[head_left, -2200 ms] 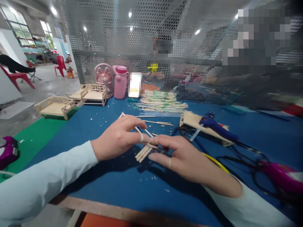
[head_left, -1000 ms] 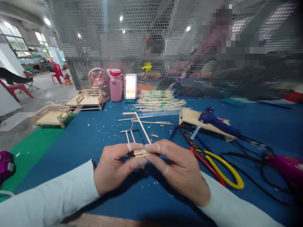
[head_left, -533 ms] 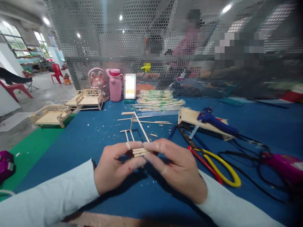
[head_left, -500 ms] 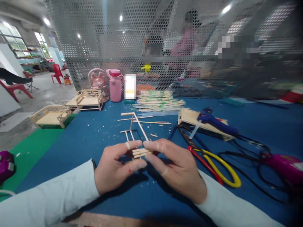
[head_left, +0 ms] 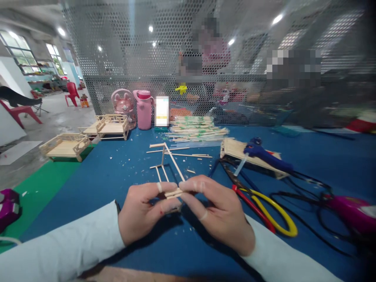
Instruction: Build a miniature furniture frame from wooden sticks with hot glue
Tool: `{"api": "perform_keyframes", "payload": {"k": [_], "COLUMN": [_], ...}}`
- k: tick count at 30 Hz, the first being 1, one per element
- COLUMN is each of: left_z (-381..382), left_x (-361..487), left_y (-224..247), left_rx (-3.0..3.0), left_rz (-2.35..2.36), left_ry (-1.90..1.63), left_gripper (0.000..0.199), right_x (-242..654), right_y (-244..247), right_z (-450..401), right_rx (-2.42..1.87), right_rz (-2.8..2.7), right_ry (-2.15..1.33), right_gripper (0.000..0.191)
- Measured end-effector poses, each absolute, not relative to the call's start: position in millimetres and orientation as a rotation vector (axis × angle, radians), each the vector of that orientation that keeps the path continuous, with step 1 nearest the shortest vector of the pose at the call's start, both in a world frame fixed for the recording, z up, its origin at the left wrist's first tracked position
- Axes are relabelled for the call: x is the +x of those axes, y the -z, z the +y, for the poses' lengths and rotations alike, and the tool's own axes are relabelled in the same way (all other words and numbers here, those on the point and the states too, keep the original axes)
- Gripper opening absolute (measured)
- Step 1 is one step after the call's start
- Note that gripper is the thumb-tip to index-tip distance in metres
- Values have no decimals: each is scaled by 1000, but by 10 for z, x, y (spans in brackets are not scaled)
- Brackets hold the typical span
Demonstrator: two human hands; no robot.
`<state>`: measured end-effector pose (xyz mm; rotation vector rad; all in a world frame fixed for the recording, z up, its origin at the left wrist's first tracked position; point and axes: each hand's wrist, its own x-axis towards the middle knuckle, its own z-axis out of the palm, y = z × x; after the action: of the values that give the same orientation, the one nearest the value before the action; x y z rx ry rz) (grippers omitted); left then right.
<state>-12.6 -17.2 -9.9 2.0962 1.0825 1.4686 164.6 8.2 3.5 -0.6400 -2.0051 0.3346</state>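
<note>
Between my two hands are a few short pale wooden sticks (head_left: 174, 193), lying side by side. My left hand (head_left: 143, 209) pinches their left end between thumb and fingers. At their right end, the thumb and fingers of my right hand (head_left: 220, 211) close on them. Tape is wrapped round some fingers on both hands. Just beyond the fingertips stands a thin open frame of joined sticks (head_left: 175, 160); whether it touches my fingers I cannot tell. Loose sticks (head_left: 199, 155) lie behind it on the blue table.
Yellow-and-red-handled pliers (head_left: 264, 211), a blue glue gun (head_left: 264, 154) and a small wooden piece (head_left: 232, 150) lie right. Bundled sticks (head_left: 194, 127), a pink bottle (head_left: 143, 111) and a lit phone (head_left: 161, 111) stand at the back. Miniature wooden furniture (head_left: 64, 147) sits left. People are behind the mesh screen.
The short sticks have turned and sunk lower between my fingertips, and fewer of them show. Both hands stay closed on them. Behind the mesh, a person in pink has shifted left.
</note>
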Motion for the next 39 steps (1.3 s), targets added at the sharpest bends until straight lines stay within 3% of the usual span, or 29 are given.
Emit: {"api": "perform_keyframes", "payload": {"k": [5, 10, 16, 21, 24, 28, 32, 35, 39], "left_z": [-155, -116, -58, 5, 126, 406, 580, 542, 388], "left_x": [-136, -152, -283, -447, -514, -620, -692, -660, -580], "left_y": [114, 157, 163, 93, 22, -11, 17, -10, -82], "left_rx": [1995, 1938, 2089, 2363, 2273, 1931, 1596, 1506, 1546], "left_rz": [1019, 1054, 1066, 965, 1290, 1710, 1636, 1447, 1582], "left_ry": [-1454, -1381, -1594, -1832, -1801, -1498, -1109, -1072, -1016], "left_gripper": [15, 16, 49, 33, 28, 31, 47, 54, 45], "right_x": [1663, 1673, 1844, 1977, 1991, 1958, 1866, 1819, 1857], "right_y": [27, -56, -170, -53, -29, -80, -90, -77, -86], "right_z": [129, 182, 485, 784, 793, 688, 571, 532, 575], "right_rx": [-789, -900, -855, -853, -1002, -1163, -1198, -1197, -1174], "right_rz": [-1964, -2173, -2173, -2333, -2210, -2091, -2156, -2147, -2109], "right_ry": [-720, -646, -292, -207, -194, -211, -411, -559, -646], "right_gripper": [36, 6, 21, 40, 53, 40, 26, 20, 18]}}
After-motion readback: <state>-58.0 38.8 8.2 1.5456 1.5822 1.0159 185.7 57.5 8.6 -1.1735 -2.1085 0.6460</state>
